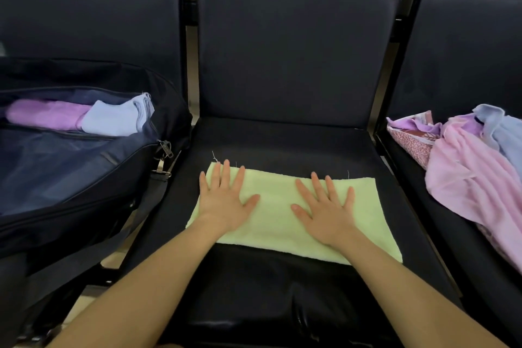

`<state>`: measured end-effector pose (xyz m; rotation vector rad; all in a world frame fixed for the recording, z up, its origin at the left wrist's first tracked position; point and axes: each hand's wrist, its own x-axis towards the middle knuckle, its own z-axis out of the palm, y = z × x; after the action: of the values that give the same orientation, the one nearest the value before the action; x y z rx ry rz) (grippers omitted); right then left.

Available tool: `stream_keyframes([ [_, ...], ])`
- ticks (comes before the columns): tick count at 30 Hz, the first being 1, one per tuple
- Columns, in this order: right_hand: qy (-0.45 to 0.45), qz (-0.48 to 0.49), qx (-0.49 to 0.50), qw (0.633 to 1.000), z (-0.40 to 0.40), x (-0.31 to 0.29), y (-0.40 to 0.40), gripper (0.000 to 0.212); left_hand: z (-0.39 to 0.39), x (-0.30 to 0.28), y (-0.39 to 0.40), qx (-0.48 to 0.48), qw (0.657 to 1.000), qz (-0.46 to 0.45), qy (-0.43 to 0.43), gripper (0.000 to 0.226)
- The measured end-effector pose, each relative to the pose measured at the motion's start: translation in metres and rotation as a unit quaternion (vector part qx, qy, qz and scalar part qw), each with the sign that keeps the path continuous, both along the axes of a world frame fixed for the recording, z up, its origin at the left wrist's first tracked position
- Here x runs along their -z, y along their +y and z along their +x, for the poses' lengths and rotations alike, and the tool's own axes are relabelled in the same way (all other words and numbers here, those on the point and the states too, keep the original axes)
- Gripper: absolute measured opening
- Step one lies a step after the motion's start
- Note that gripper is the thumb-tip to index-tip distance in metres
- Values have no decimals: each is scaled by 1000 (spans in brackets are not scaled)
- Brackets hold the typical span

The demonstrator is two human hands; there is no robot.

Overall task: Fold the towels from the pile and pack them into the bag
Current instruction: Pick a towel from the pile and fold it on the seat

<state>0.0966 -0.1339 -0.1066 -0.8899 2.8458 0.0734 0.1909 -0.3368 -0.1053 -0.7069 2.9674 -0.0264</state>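
Observation:
A pale green towel (278,215) lies folded into a long strip across the middle black seat (282,144). My left hand (224,200) presses flat on its left end, fingers spread. My right hand (324,209) lies flat on its middle, fingers straight. A dark blue bag (84,178) stands unzipped on the left seat, holding a folded purple towel (48,114) and a folded light blue towel (118,117). The pile of loose towels (474,172), pink, purple and light blue, is heaped on the right seat.
Dark padded seat backs (296,45) rise behind all three seats. Metal frame bars (391,65) separate the seats. The bag's strap (147,200) and zipper pulls (165,147) hang at the gap beside the middle seat. A patterned pink cloth (412,144) lies under the pile.

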Motion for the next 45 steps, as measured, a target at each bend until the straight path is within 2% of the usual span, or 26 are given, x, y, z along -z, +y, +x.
stream_keyframes([
  [4,10,-17,-20,1000,-11,-4,-4,57,0,-4,5,-29,999,8,41,68],
  [6,12,-32,-22,999,-7,-5,-1,55,4,-7,8,-72,994,-20,81,63],
  [9,17,-56,-47,997,1,-12,4,54,13,-14,16,-125,990,-67,26,66],
  [12,3,-46,-98,994,6,-16,13,53,21,-18,24,-96,991,-91,-3,70],
  [18,-12,0,-118,993,10,-4,21,54,32,-18,19,-63,978,-152,126,68],
  [22,-25,11,-126,992,18,-1,6,54,37,-32,4,-2,948,-168,269,71],
  [27,-94,-36,-144,984,41,0,-37,55,51,-59,-1,60,905,-221,357,47],
  [33,-167,-156,-129,965,54,-8,-51,51,52,-72,15,110,894,-188,392,46],
  [35,-120,-175,-123,970,46,-14,-34,49,44,-72,26,114,889,-176,407,45],
  [37,-32,-134,-118,983,35,-17,-7,47,33,-70,39,126,883,-160,423,44],
  [39,9,-116,-91,989,25,-16,22,44,20,-67,56,128,885,-139,426,43],
  [45,-38,-219,13,975,17,-18,58,39,-22,-62,118,92,922,-29,374,39],
])
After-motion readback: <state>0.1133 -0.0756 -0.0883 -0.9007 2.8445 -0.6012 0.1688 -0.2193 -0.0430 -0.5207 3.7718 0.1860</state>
